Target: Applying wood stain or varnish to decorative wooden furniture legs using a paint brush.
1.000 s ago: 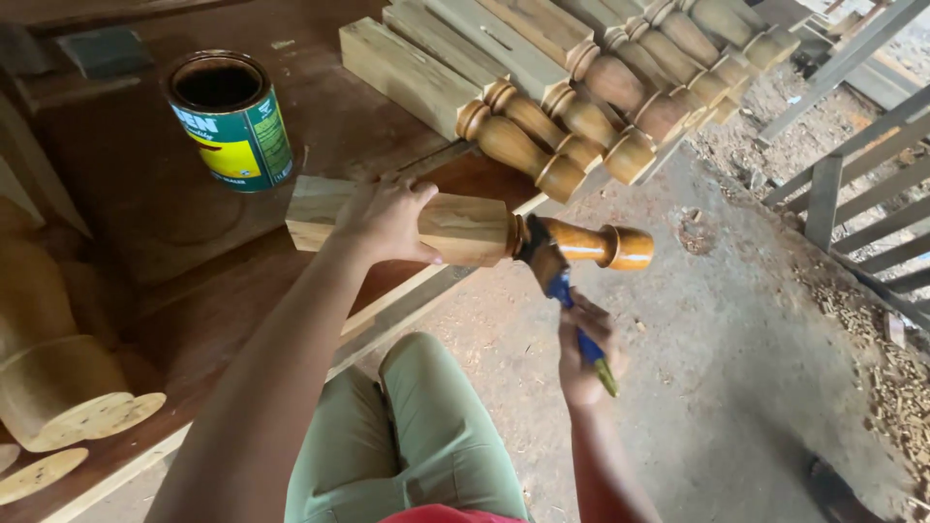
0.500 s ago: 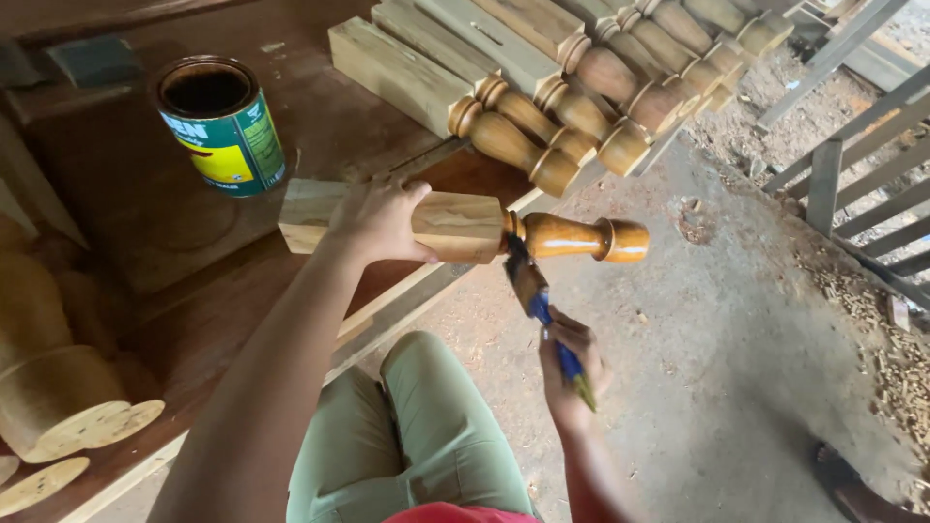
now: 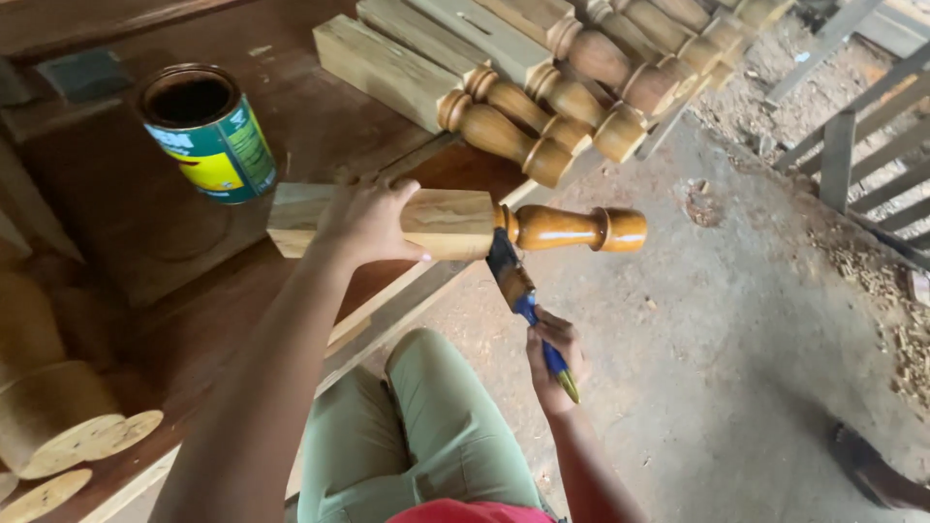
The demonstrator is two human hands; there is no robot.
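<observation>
Your right hand (image 3: 552, 360) is gripping a blue-handled brush (image 3: 523, 300), its bristles touching the underside of the turned wooden baluster (image 3: 542, 227) where the square part meets the rounded end. Your left hand (image 3: 366, 223) is clasping the baluster's square section, pressing it on the bench (image 3: 126, 242) edge with the varnished end jutting over the floor. Further off, an open tin (image 3: 208, 133) is standing near stacked unvarnished balusters (image 3: 542, 87).

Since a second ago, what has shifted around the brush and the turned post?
The right hand drew the blue-handled paintbrush left along the glossy turned wooden post, from the narrow neck to the shoulder by the square block. The left hand kept its hold on that block; the open green and yellow tin and stacked unvarnished balusters stayed put.
</observation>
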